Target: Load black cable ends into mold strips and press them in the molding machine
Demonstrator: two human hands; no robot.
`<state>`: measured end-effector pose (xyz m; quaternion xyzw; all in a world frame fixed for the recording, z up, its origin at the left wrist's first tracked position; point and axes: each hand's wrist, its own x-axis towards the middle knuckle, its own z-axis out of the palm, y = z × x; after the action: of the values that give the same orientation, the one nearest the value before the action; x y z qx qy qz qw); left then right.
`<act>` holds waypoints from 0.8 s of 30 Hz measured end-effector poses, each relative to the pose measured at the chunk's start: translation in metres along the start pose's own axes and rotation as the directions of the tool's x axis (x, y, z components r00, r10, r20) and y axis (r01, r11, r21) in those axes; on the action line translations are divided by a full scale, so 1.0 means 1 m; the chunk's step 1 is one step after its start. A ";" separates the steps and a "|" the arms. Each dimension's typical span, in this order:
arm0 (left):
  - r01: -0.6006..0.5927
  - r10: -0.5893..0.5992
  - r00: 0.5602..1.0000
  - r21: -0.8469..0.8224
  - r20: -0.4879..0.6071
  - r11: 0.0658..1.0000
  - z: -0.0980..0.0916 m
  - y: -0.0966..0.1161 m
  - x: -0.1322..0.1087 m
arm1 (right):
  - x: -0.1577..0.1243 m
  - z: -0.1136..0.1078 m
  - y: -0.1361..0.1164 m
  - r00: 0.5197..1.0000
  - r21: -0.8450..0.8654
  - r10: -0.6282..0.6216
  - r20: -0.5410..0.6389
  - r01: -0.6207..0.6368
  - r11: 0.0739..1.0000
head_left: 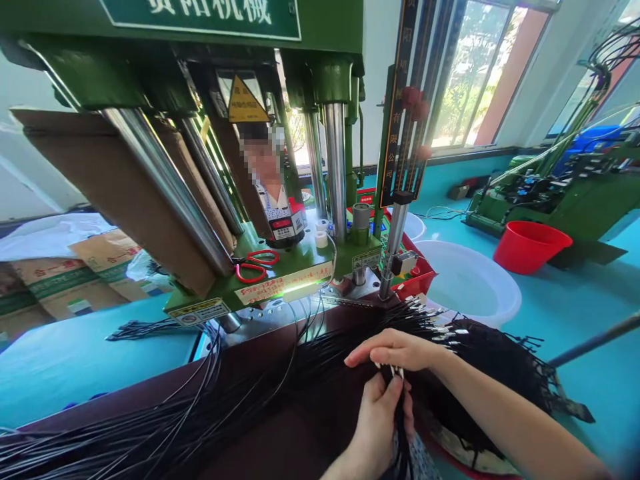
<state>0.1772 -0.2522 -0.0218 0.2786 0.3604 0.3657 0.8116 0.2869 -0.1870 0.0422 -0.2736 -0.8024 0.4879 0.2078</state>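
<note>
Gripping a small bunch of black cables point(403, 443) in the left hand point(377, 413), with thumb and fingers clamped around it just below the pale tips point(397, 371). Holding the right hand point(407, 350) flat over those tips, palm down, with fingers straight and close together. Cannot tell whether palm and tips touch; underside hidden. Cables roughly upright at the grip, tails hanging below the left hand past patterned cloth point(423, 460).

Just beyond the hands: a heap of similar cables with pale ends point(430, 321), ends pointing right. Leftward, loose black cables point(165, 420) strewn along a dark bench point(280, 443), some strands running up toward the green press point(345, 263). On the press base, red-handled scissors point(256, 265) near the foot of a steel column point(167, 180), behind a strip of red handwriting point(273, 288). Higher up, a yellow warning triangle point(246, 103).

Near the right forearm, a large black pile point(480, 363), make-up unclear. Farther right, on blue-green floor point(605, 353), a white tub point(513, 293) and a red bucket point(530, 250), close to a second green machine point(575, 220). Left of the press, cardboard cartons point(60, 273). Past the columns, another person point(274, 200); upper right, a bright window point(463, 73).
</note>
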 end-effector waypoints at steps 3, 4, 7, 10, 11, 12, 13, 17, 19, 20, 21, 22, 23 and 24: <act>-0.133 0.130 0.981 -0.007 -0.147 0.991 -0.016 0.018 0.011 | 0.017 -0.015 0.018 0.950 -0.337 0.201 -0.238 -0.275 0.900; -0.167 0.161 0.969 -0.016 -0.189 0.986 -0.022 0.026 0.014 | 0.023 -0.020 0.026 0.905 -0.427 0.251 -0.342 -0.388 0.817; -0.195 0.193 0.954 0.017 -0.229 0.981 -0.040 0.042 0.016 | 0.040 -0.026 0.047 0.806 -0.510 0.329 -0.492 -0.573 0.642; -0.168 0.184 0.960 0.091 -0.213 0.982 -0.050 0.044 0.011 | 0.050 -0.027 0.056 0.769 -0.538 0.360 -0.528 -0.631 0.559; -0.163 0.183 0.961 0.108 -0.210 0.981 -0.052 0.042 0.009 | 0.051 -0.028 0.055 0.768 -0.541 0.366 -0.525 -0.634 0.553; -0.160 0.183 0.961 0.119 -0.208 0.980 -0.052 0.041 0.007 | 0.050 -0.029 0.053 0.770 -0.540 0.375 -0.515 -0.632 0.556; -0.159 0.183 0.961 0.126 -0.206 0.979 -0.053 0.040 0.004 | 0.048 -0.030 0.049 0.774 -0.532 0.388 -0.500 -0.628 0.567; -0.158 0.186 0.960 0.143 -0.208 0.977 -0.051 0.040 -0.001 | 0.021 -0.021 0.029 0.767 -0.416 0.501 -0.400 -0.640 0.646; -0.140 0.172 0.966 0.165 -0.193 0.976 -0.048 0.041 -0.001 | 0.002 -0.002 0.023 0.737 -0.240 0.565 -0.370 -0.664 0.708; -0.129 0.161 0.971 0.182 -0.176 0.975 -0.046 0.040 -0.001 | -0.007 0.010 0.021 0.721 -0.077 0.584 -0.373 -0.651 0.755; -0.114 0.147 0.977 0.203 -0.153 0.972 -0.043 0.040 0.000 | -0.015 0.024 0.021 0.705 0.139 0.593 -0.388 -0.591 0.794; -0.100 0.131 0.983 0.227 -0.127 0.969 -0.041 0.038 0.001 | -0.021 0.037 0.022 0.690 0.353 0.595 -0.413 -0.481 0.803; -0.089 0.117 0.988 0.253 -0.098 0.963 -0.038 0.037 0.003 | -0.025 0.049 0.023 0.671 0.526 0.593 -0.445 -0.340 0.780; -0.079 0.102 0.992 0.279 -0.071 0.957 -0.036 0.036 0.004 | -0.028 0.060 0.025 0.652 0.632 0.587 -0.480 -0.207 0.747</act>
<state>0.1366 -0.2216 -0.0187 0.3895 0.4289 0.3602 0.7312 0.2785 -0.2355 -0.0085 -0.5343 -0.4280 0.5939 0.4225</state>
